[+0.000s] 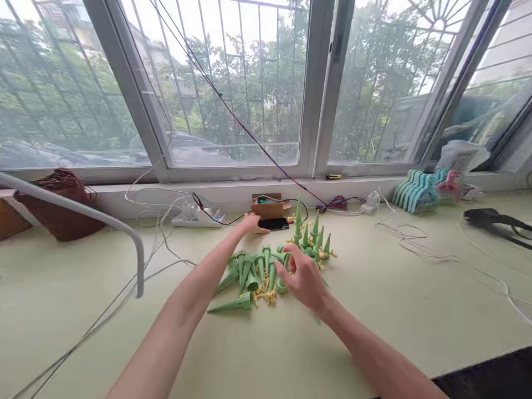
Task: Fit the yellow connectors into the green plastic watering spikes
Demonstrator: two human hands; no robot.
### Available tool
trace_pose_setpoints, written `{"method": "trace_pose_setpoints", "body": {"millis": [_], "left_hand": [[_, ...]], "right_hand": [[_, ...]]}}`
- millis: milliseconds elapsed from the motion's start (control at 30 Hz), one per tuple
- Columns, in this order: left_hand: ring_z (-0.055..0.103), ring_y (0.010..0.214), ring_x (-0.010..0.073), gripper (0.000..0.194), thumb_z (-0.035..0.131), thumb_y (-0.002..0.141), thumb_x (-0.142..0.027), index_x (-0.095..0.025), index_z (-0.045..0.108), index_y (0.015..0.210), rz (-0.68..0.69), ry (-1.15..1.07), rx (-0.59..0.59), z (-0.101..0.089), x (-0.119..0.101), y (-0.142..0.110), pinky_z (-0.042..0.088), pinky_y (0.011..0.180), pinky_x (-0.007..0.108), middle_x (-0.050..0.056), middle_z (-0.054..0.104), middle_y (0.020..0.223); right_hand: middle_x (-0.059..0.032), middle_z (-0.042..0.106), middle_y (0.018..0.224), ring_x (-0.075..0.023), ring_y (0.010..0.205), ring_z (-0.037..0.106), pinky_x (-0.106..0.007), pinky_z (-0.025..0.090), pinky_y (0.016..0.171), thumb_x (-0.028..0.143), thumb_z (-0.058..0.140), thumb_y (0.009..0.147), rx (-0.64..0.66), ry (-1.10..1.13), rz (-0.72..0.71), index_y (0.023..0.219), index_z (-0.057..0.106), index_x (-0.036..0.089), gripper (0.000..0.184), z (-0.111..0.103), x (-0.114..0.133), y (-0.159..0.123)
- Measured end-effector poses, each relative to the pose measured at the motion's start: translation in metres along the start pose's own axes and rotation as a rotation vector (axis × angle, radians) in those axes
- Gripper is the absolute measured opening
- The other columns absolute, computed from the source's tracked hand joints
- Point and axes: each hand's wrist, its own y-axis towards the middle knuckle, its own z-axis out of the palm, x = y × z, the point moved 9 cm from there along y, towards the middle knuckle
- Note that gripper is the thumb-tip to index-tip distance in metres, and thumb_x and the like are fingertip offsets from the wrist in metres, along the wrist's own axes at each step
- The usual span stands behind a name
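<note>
My left hand (pixel 251 224) reaches to the back of the table, thumb and fingers spread at the left end of a black phone (pixel 273 224), in front of a small open cardboard box (pixel 268 209). My right hand (pixel 305 277) hovers over a pile of green plastic watering spikes (pixel 248 266), thumb and index finger apart and the other fingers curled. I see nothing held in it, though its underside is hidden. Small yellow valves (pixel 266 296) lie among the spikes. Behind my right hand, several spikes (pixel 315 227) stand point up with yellow valves at their bases.
A power strip (pixel 198 217) with white cables lies at the back left, near a brown pot (pixel 62 208). A grey curved bar (pixel 103 219) crosses the left side. Coiled wires (pixel 334 203), teal hangers (pixel 415 191) and a black strapped object (pixel 494 221) are toward the right.
</note>
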Motion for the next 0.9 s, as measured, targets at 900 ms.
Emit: {"method": "trace_pose_setpoints", "body": {"millis": [900], "left_hand": [[0.047,0.13,0.0381,0.096,0.071,0.055,-0.078,-0.025,0.062,0.134,-0.151,-0.221,-0.054,0.001,0.013,-0.005,0.043,0.102,0.04,0.016,0.056,0.14]], "right_hand": [[0.007,0.043,0.057,-0.0077,0.047,0.039,-0.02,0.033,0.047,0.023,0.05,0.096,-0.273,0.084,-0.176,0.092,0.058,0.018,0.01,-0.022,0.037,-0.018]]}}
